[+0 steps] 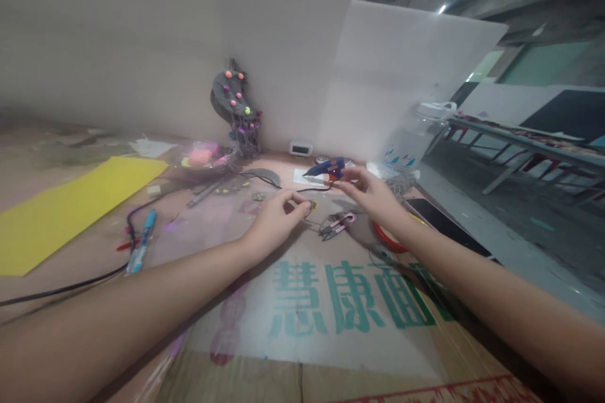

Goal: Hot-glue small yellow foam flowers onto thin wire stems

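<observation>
My left hand (278,220) is closed in a pinch on a small yellow piece (313,204) with a thin thread-like strand by it. What the piece is, I cannot make out. To the right, the fingers of my right hand (366,192) close around the handle end of a blue glue gun (326,167). Its nozzle points left above a white pad (302,177), and a small red light glows on its body. Thread snips with a pink handle (339,225) lie between my hands, nearer to me. Part of the glue gun's handle is hidden behind my fingers.
A grey crescent decoration with coloured balls (231,97) leans against the back panel. Yellow sheet (80,214), blue pen (144,236) and black cord (66,289) lie left. At right are a red tape roll (390,239), a phone (447,227) and a water bottle (409,138).
</observation>
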### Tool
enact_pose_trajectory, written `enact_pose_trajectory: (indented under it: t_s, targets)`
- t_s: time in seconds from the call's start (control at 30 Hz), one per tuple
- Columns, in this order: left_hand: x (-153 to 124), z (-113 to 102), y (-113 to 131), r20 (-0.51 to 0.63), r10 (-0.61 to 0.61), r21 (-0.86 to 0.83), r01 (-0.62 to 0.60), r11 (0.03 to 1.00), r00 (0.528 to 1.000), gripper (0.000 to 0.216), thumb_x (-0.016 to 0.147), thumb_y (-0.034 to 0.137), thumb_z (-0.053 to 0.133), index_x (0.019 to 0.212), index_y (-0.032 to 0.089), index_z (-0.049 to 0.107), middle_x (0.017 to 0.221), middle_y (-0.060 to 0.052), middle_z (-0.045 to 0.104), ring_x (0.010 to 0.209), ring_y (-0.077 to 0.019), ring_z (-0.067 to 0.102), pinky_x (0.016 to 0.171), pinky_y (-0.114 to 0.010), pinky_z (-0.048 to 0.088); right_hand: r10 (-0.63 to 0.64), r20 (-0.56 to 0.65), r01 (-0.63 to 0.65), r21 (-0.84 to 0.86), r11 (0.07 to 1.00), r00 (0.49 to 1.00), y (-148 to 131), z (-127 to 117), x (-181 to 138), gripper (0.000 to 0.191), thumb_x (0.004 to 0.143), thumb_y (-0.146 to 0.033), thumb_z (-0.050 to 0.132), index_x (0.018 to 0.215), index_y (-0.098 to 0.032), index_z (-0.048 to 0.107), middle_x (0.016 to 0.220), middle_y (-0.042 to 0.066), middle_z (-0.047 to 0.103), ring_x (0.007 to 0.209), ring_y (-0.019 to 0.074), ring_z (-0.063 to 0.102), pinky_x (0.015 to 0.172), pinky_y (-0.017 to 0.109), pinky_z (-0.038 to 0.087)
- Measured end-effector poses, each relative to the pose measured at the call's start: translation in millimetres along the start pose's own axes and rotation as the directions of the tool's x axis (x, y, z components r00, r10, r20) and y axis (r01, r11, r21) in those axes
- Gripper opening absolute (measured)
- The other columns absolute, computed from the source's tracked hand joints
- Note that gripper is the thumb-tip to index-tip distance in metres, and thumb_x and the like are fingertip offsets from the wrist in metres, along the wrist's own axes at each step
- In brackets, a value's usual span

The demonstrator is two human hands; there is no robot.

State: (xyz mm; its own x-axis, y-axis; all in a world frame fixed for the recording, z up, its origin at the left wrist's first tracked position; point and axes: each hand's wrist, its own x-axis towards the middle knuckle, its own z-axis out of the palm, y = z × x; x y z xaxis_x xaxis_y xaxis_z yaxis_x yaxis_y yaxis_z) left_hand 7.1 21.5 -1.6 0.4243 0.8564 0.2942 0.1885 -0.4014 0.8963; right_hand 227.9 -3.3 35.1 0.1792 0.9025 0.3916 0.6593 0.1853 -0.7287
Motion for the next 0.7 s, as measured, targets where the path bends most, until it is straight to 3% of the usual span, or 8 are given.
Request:
enact_pose_trajectory:
  t_s: [0.03,0.1,0.17,0.23,0.3,0.43,0.7]
  targets:
    - [0.0,0.0,0.0,-0.014,0.011,0.011,-0.010,1.000,1.000,0.021,0.083,0.039,0.057,0.084,0.019,0.062,0.067,0.000,0.062,0.058,-0.0138,0.054,0.055,-0.023,0.039,0.032,0.120,-0.046,0.120,0.992,0.992,-9.0,4.5,-12.1,0.042,0.080,-0.036,0.065,0.116,-0.017,0.057,0.110,0.011,0.066,0.069,0.0142,0.062,0.062,0.030,0.053]
    - [-0.2,-0.3,0.2,-0.042,0.038,0.031,-0.037,0.999,0.998,0.020,0.085,0.038,0.056,0.084,0.019,0.062,0.069,0.000,0.062,0.059,-0.0140,0.055,0.057,-0.024,0.040,0.106,0.354,-0.219,0.297,0.929,0.929,-25.6,15.3,-32.8,0.054,0.079,-0.038,0.066,0.128,-0.023,0.048,0.120,0.012,0.062,0.051,0.0087,0.055,0.044,0.027,0.048]
    - [-0.8,-0.8,0.8,-0.063,0.082,0.052,-0.078,0.996,0.995,0.019,0.085,0.036,0.055,0.083,0.018,0.062,0.072,0.000,0.063,0.063,-0.0142,0.056,0.060,-0.025,0.042,0.131,0.478,-0.348,0.399,0.849,0.868,-37.8,25.5,-46.3,0.063,0.077,-0.037,0.070,0.133,-0.026,0.042,0.121,0.012,0.061,0.048,0.0071,0.054,0.040,0.026,0.046]
    - [-1.2,-1.3,1.3,-0.076,0.115,0.068,-0.110,0.992,0.990,0.017,0.086,0.034,0.055,0.083,0.018,0.062,0.077,-0.001,0.064,0.068,-0.0147,0.058,0.063,-0.025,0.043,0.144,0.541,-0.439,0.469,0.766,0.829,-44.1,32.4,-51.9,0.068,0.074,-0.033,0.072,0.134,-0.026,0.039,0.110,0.008,0.064,0.049,0.0079,0.056,0.041,0.025,0.046]
    - [-1.1,-1.6,1.7,-0.082,0.117,0.074,-0.111,0.991,0.990,0.017,0.086,0.033,0.055,0.084,0.018,0.062,0.078,-0.001,0.064,0.069,-0.0148,0.058,0.064,-0.026,0.043,0.147,0.554,-0.467,0.498,0.731,0.820,-45.3,35.4,-51.5,0.068,0.073,-0.030,0.073,0.132,-0.024,0.040,0.088,0.002,0.066,0.049,0.0090,0.056,0.042,0.023,0.046]
    - [-0.4,-1.5,3.1,-0.104,0.077,0.078,-0.069,0.995,0.992,0.016,0.085,0.032,0.055,0.082,0.017,0.060,0.075,-0.001,0.062,0.067,-0.0141,0.056,0.063,-0.025,0.042,0.130,0.450,-0.359,0.472,0.806,0.884,-37.7,37.3,-45.1,0.050,0.077,-0.034,0.069,0.121,-0.018,0.052,0.058,-0.006,0.054,0.045,0.0079,0.048,0.042,0.020,0.038]
    - [-0.1,0.5,1.2,-0.090,0.098,0.073,-0.092,0.993,0.991,0.015,0.085,0.031,0.057,0.081,0.018,0.061,0.079,-0.001,0.061,0.071,-0.0134,0.056,0.067,-0.025,0.043,0.175,0.301,-0.310,0.491,0.814,0.937,-17.3,51.5,-47.8,0.035,0.078,-0.046,0.067,0.096,-0.016,0.061,0.057,-0.005,0.055,0.045,0.0058,0.041,0.042,0.019,0.031]
